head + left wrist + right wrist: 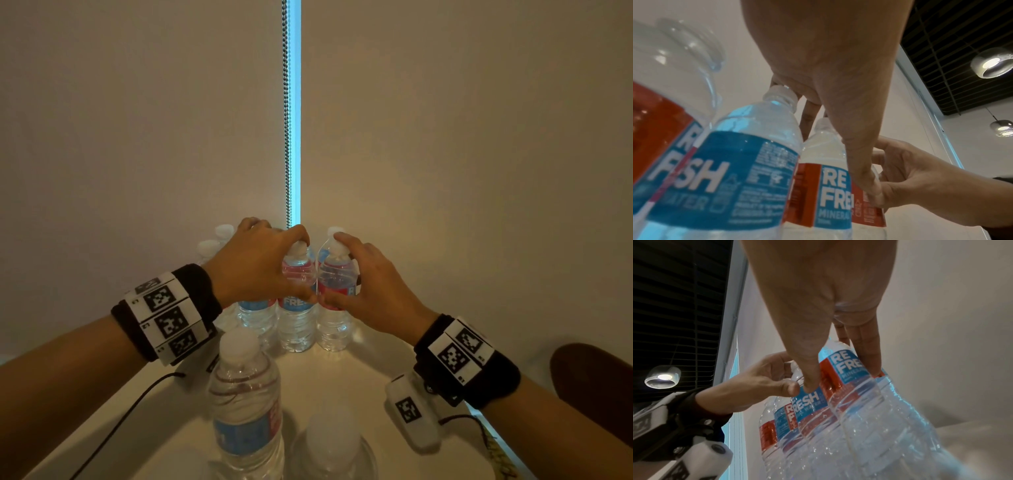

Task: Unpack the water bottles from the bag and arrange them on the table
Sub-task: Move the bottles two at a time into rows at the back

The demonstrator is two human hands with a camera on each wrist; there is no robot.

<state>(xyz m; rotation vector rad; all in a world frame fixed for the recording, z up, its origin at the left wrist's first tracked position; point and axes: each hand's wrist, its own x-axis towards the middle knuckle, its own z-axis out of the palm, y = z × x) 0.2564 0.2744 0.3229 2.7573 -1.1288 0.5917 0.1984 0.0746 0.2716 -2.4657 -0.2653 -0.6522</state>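
Note:
Two clear water bottles with red and blue labels stand side by side in the table's back corner. My left hand (303, 267) grips the left bottle (296, 322), fingers curled over its cap and thumb on the label. My right hand (331, 270) grips the right bottle (334, 325) the same way, and the two thumbs nearly touch. The right wrist view shows my right hand (840, 374) on its labelled bottle (844, 366). In the left wrist view my left hand (844, 154) holds its bottle (828, 191). No bag is in view.
Other bottles (255, 315) stand behind and left of the held pair, and two more (245, 404) rise close to me. The white table (363, 373) ends at blinds with a bead chain (286, 120). A dark brown rounded thing (589, 377) sits at the right.

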